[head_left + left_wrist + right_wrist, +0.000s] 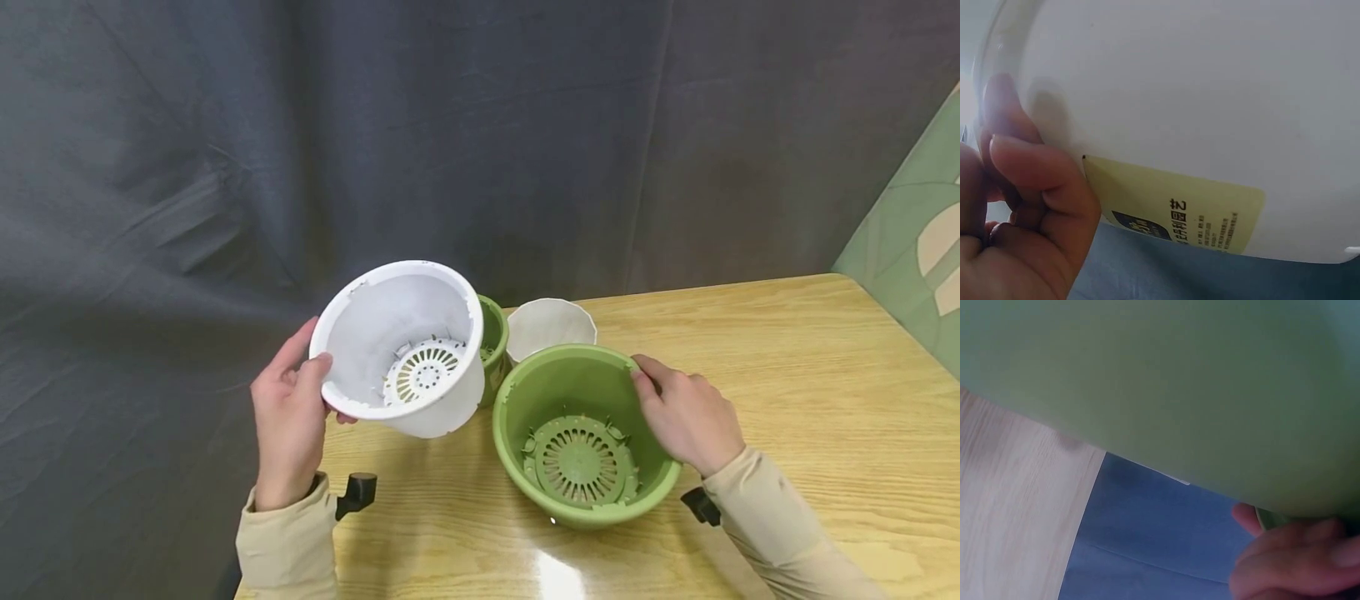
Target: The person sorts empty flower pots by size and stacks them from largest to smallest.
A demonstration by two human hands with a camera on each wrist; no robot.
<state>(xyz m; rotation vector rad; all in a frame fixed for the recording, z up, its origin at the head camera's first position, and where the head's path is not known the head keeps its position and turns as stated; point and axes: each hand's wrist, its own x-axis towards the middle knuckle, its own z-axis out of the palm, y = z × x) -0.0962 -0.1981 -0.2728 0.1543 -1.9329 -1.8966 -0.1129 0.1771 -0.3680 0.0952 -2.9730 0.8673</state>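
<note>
My left hand [291, 408] grips the rim of a white plastic flower pot [405, 333] at its left side, thumb over the edge. The pot is tilted, its slotted bottom showing, and it is held above the table. A yellow label [1179, 206] is stuck on its outer wall in the left wrist view. On the right, my right hand [693, 417] pinches the rim of a large green flower pot [585, 375], with the thumb inside and the other fingers outside. That pot's slotted base faces up toward the head camera.
Behind the white pot stands a smaller green pot [492, 350], partly hidden. Beside it at the back is a white round container [551, 327]. All are on a wooden table [810, 417]. A dark curtain [480, 150] hangs along the table's back and left.
</note>
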